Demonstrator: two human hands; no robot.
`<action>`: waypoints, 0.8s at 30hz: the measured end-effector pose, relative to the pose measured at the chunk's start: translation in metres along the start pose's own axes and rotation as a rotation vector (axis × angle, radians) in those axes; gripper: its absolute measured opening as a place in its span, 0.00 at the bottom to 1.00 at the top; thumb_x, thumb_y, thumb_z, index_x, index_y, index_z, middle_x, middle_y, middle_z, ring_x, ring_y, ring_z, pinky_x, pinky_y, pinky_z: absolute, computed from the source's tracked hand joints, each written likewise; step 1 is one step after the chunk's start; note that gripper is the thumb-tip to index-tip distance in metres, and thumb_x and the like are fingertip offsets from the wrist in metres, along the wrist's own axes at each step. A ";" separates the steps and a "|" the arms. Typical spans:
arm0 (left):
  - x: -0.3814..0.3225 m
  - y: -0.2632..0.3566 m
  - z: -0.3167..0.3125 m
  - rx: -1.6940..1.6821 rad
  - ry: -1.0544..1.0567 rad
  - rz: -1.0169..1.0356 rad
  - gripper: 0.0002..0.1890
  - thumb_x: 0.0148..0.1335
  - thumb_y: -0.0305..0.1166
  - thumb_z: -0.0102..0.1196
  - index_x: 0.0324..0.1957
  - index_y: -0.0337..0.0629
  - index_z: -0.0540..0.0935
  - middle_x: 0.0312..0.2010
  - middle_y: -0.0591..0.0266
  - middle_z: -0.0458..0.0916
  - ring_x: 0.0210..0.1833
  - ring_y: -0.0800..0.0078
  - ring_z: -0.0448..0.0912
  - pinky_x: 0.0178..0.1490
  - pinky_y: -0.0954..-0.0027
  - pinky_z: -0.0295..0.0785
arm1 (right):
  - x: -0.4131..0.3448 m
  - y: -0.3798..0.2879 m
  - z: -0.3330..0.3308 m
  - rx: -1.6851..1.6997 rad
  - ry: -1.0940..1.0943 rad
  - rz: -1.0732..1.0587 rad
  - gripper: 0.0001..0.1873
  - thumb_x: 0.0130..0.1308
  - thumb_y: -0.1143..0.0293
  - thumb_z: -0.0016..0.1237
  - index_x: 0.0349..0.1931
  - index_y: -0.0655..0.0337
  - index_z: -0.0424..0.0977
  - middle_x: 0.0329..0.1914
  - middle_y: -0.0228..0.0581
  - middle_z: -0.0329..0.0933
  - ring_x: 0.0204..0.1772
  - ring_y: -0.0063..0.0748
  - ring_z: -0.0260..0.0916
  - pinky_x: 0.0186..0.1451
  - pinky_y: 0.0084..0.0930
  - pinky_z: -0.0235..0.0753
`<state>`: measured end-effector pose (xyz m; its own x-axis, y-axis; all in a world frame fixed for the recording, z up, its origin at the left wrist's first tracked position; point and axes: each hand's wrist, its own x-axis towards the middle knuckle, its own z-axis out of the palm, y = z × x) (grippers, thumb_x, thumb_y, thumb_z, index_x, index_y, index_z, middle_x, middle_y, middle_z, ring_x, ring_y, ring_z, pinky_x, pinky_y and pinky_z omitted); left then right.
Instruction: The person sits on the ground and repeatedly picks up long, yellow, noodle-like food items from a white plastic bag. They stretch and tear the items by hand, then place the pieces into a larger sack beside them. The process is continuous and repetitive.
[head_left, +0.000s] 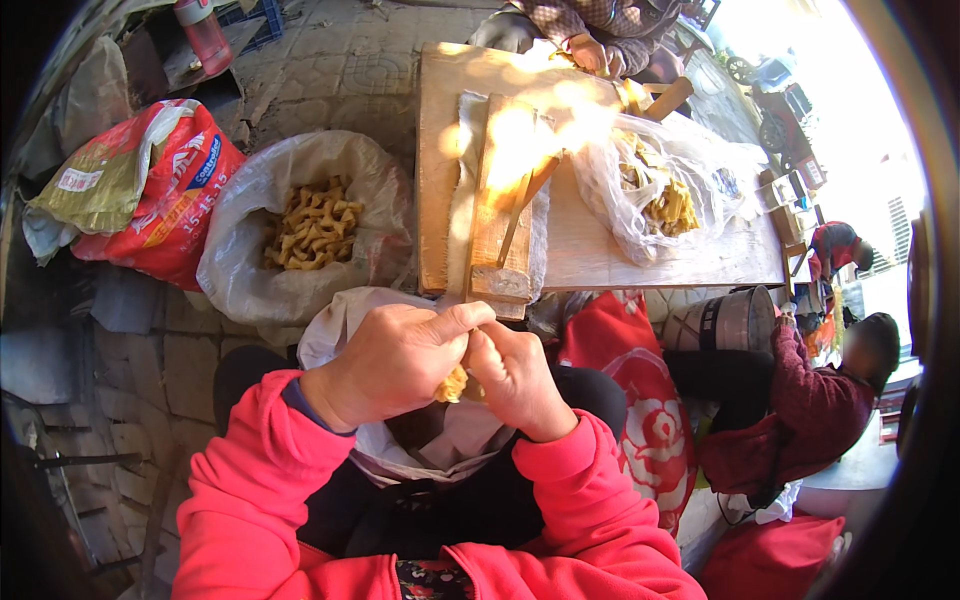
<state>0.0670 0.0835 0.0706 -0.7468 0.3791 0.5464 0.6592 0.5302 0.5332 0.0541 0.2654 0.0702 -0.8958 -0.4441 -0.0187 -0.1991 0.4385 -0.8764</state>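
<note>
Both my hands meet in front of my lap, fingertips together. My left hand (394, 360) and my right hand (517, 371) are closed around a small yellowish, crumpled piece (451, 385) that shows below the fingers; most of it is hidden. Beneath them a whitish cloth or sack (472, 442) lies across my lap. Just beyond my hands, a wooden block with upright wooden parts (491, 247) rests on the table's near edge. To the left, an open whitish plastic sack (232, 240) holds many yellow-brown knotted pieces (319, 225).
On the wooden table (637, 270) stands a clear plastic bag (600, 195) with more yellowish pieces. A red printed sack (180, 187) is at the left. Across the table sits a person (592, 45); another in dark red (810, 405) sits at right, near a metal bucket (720, 322).
</note>
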 end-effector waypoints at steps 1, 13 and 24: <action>0.003 0.000 -0.004 -0.051 0.002 0.033 0.05 0.53 0.24 0.60 0.33 0.34 0.82 0.46 0.57 0.82 0.30 0.62 0.82 0.34 0.66 0.78 | -0.001 0.000 -0.002 0.156 -0.054 0.084 0.18 0.73 0.59 0.43 0.33 0.65 0.77 0.18 0.38 0.72 0.21 0.36 0.70 0.26 0.30 0.68; 0.000 -0.007 -0.030 -0.615 0.296 -0.399 0.10 0.63 0.30 0.58 0.35 0.30 0.83 0.38 0.55 0.82 0.36 0.76 0.79 0.40 0.76 0.73 | -0.006 -0.007 -0.019 0.913 -0.271 0.357 0.25 0.73 0.52 0.45 0.28 0.69 0.75 0.13 0.19 0.53 0.17 0.12 0.42 0.23 0.17 0.41; -0.004 0.005 -0.010 -1.228 0.099 -0.923 0.06 0.58 0.26 0.60 0.37 0.38 0.79 0.29 0.66 0.80 0.32 0.81 0.77 0.35 0.76 0.72 | -0.010 -0.011 -0.022 0.660 -0.170 0.368 0.20 0.70 0.55 0.53 0.29 0.64 0.78 0.21 0.22 0.69 0.22 0.11 0.60 0.24 0.13 0.59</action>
<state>0.0740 0.0768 0.0773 -0.9464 0.2043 -0.2501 -0.3143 -0.4054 0.8584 0.0559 0.2823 0.0906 -0.7743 -0.4976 -0.3910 0.4255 0.0481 -0.9037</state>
